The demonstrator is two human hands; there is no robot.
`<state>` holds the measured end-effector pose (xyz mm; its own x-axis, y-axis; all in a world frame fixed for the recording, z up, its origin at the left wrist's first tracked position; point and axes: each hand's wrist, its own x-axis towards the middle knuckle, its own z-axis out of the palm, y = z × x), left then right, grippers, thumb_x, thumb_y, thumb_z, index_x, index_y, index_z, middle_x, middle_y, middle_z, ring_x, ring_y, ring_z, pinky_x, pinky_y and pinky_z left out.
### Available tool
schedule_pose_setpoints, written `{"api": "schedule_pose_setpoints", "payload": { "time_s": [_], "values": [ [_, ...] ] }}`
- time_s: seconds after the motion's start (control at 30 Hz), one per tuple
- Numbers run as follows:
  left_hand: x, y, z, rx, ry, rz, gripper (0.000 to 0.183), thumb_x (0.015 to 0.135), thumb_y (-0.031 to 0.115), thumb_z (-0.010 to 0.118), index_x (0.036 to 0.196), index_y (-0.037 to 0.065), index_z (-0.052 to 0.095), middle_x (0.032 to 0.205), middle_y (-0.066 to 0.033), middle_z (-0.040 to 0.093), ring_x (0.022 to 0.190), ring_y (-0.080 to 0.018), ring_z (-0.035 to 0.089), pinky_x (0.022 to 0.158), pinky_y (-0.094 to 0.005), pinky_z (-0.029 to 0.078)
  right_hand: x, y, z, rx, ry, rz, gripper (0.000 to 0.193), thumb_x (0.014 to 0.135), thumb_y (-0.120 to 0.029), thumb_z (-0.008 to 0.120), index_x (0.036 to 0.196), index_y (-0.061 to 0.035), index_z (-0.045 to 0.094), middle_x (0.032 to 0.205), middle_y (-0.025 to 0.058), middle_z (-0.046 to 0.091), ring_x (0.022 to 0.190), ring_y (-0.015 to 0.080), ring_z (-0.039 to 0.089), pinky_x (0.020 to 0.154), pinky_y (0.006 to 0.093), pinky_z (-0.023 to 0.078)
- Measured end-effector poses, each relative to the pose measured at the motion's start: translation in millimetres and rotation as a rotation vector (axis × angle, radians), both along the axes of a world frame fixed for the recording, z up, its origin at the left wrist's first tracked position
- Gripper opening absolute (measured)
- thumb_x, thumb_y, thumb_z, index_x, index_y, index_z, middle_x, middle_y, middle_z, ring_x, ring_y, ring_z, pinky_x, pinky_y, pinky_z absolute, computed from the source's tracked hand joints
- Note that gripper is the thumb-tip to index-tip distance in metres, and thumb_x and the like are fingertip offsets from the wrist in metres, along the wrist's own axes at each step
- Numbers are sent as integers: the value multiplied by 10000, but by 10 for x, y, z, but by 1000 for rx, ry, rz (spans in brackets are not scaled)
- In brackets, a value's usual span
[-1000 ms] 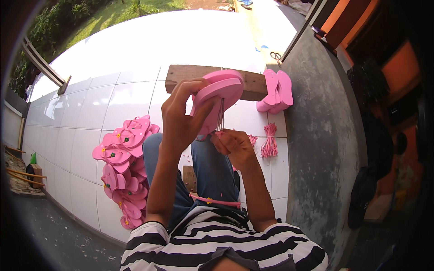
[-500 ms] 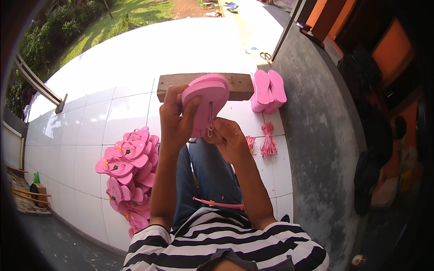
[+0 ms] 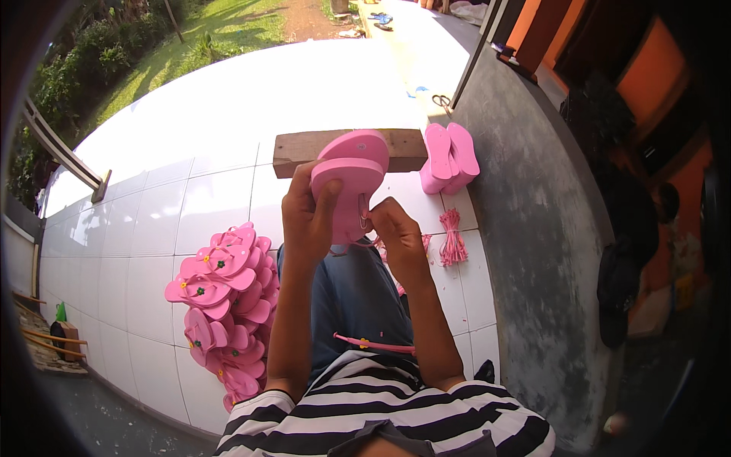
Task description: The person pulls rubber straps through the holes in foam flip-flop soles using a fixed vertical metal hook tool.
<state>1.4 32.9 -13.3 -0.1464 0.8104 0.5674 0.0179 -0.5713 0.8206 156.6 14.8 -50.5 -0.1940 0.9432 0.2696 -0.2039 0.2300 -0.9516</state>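
Observation:
My left hand grips a pair of pink flip-flop soles, thumb on the near face and fingers behind. The two soles are fanned slightly apart at the top. A thin metal wire loop lies against the near sole, toward its lower right. Beside that loop, the fingers of my right hand are pinched together. A thin pink strap runs from under the soles toward them; its exact hold is partly hidden. Another pink strap with a yellow flower lies across my lap.
A wooden block stands on the white tiles behind the soles. To its right are stacked pink soles, scissors and a tied bundle of pink straps. Finished pink flip-flops are heaped at my left. A grey ledge runs along the right.
The soles have come slightly lower and fanned further apart. My right hand has shifted to the right, off the front of the near sole, and less of the wire shows.

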Motion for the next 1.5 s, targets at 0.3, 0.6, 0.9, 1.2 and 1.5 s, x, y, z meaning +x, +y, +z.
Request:
{"api": "schedule_pose_setpoints", "payload": {
  "time_s": [0.3,0.6,0.9,1.2,1.5],
  "values": [
    [29,-80,3,-55,-101,-67,179,992,115,571,1128,-1,577,954,-65,654,873,-94,599,760,-256,498,-281,-6,352,84,44,-103,397,1088,-307,357,1370,-48,460,1068,29,526,910,91,472,839,258,418],
    [206,-477,-27,-114,-182,84,199,984,147,614,1110,3,558,947,-54,639,868,-71,587,740,-231,486,-444,-286,383,-82,267,-166,293,1080,-269,399,1176,-45,563,992,15,583,906,66,525,798,243,459],
    [116,-1313,-195,-410,-57,-64,243,989,233,612,1070,6,572,909,-68,646,829,-99,600,715,-262,497,-165,-1246,54,-106,98,-269,310,1002,-276,591,1154,-8,559,1014,122,605,943,181,600,840,313,481],
    [-33,-1146,-356,-544,-24,-138,242,892,124,734,1066,-4,625,968,-71,694,849,-100,652,735,-247,532,-21,-1147,-111,20,-477,-278,179,926,-114,670,1051,14,654,886,155,663,787,259,700,710,330,541],
    [-125,-993,-632,-652,-275,80,301,877,191,767,1055,-25,655,966,-76,702,824,-127,661,737,-254,533,235,-988,-638,-432,-193,115,296,1013,-268,577,1152,-14,634,875,29,647,780,63,557,681,253,470]
  ]
}}
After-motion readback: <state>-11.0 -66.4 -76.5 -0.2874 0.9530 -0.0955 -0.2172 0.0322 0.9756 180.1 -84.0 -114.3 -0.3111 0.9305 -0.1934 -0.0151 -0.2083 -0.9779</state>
